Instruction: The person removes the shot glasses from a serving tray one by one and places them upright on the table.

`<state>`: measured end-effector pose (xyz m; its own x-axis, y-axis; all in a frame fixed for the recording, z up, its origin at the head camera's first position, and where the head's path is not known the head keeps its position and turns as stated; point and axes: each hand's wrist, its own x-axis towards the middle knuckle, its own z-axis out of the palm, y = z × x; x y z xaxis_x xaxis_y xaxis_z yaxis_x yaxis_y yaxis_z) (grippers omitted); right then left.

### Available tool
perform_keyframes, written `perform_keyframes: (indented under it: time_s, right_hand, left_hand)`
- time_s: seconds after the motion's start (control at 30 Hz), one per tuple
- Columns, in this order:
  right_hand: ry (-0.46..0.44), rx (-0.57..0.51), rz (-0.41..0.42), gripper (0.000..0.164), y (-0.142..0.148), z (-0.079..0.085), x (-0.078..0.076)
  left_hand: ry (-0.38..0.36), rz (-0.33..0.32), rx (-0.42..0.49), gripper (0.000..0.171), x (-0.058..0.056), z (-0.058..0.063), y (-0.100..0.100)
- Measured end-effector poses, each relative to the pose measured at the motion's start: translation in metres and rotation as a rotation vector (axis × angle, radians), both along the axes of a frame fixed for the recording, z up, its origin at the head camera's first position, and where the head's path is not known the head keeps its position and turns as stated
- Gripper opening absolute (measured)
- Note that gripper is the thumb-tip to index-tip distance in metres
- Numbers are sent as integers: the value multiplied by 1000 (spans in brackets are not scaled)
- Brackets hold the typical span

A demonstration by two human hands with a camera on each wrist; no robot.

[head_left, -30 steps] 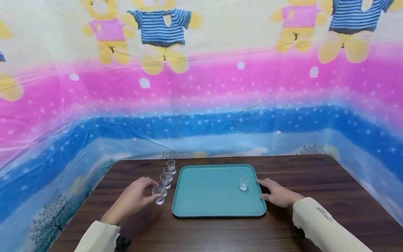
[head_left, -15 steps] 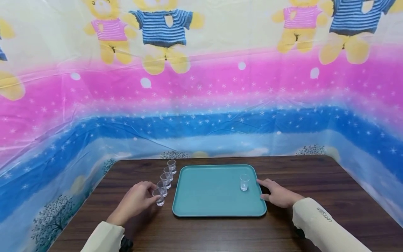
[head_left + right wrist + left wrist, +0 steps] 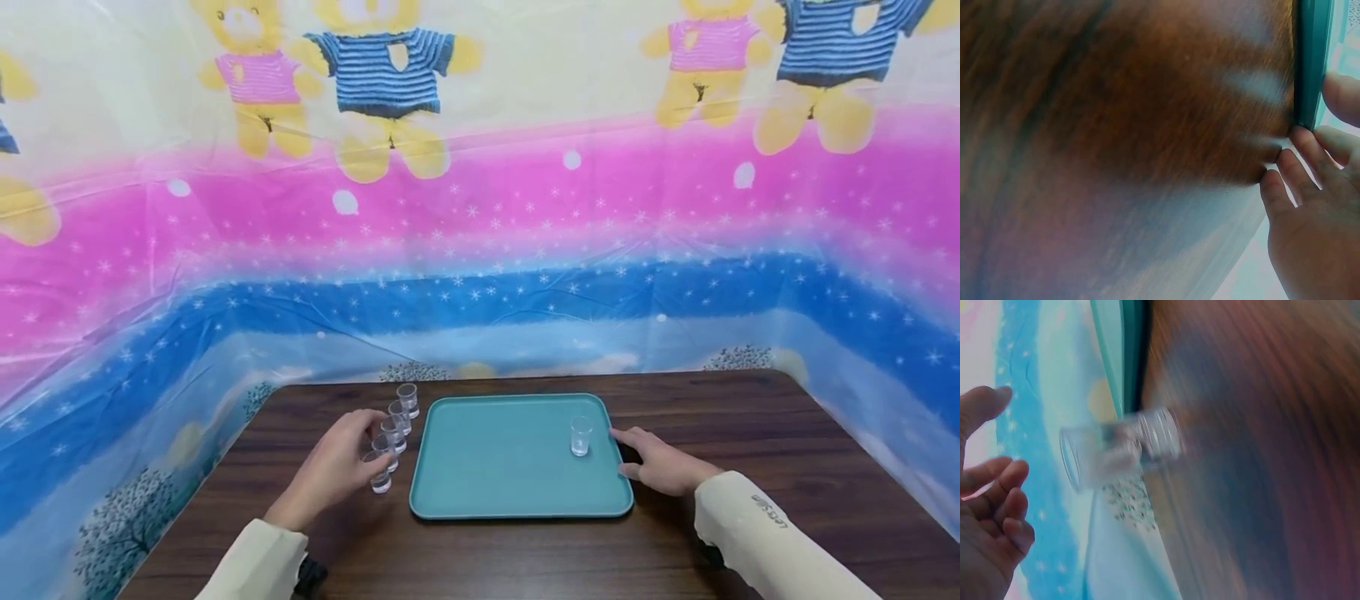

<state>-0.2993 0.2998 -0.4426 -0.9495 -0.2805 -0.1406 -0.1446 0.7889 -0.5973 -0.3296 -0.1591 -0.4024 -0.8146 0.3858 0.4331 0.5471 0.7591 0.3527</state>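
Note:
Several small clear shot glasses (image 3: 381,479) stand upright in a row on the table, left of the tray. My left hand (image 3: 341,454) is over the near end of this row, its thumb in front of the glasses and its fingers on their left side. In the left wrist view the thumb and fingers (image 3: 1013,506) are spread, with a gap between them and the nearest shot glass (image 3: 1119,450). At the tray's right edge, my right hand (image 3: 663,462) touches the turquoise tray (image 3: 517,467) with extended fingers (image 3: 1297,169). One more shot glass (image 3: 581,437) stands on the tray's right side.
A dark wood-grain table (image 3: 510,558) bears everything. Behind it and at both sides hangs a printed curtain (image 3: 480,217) with teddy bears and snowflakes. The far shot glass (image 3: 407,400) of the row stands close to the tray's back left corner.
My left hand has shifted forward and slightly right along the row of shot glasses, whose places look the same. The right hand stays at the tray's edge.

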Motion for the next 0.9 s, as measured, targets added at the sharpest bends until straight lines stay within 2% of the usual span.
perform_keyframes:
  time_s: [0.1,0.3,0.47,0.7,0.9]
  right_hand:
    - [-15,-4,3,61,2,-2,1]
    - [-16,7,-2,61,4,-3,-1]
    - [-5,10,22,61,3,0,-3]
    - [-9,6,15,61,3,1,-1]
    - [-17,4,-3,60,3,0,-1]
  left_hand:
    - [-12,-58,6,45,-2,0,17]
    - [8,-131,-30,43,-7,1,58]
    - [22,-221,-41,42,-12,3,89]
    - [-38,-322,-85,35,-22,1,128]
    - [-118,-353,-115,38,-27,3,160]
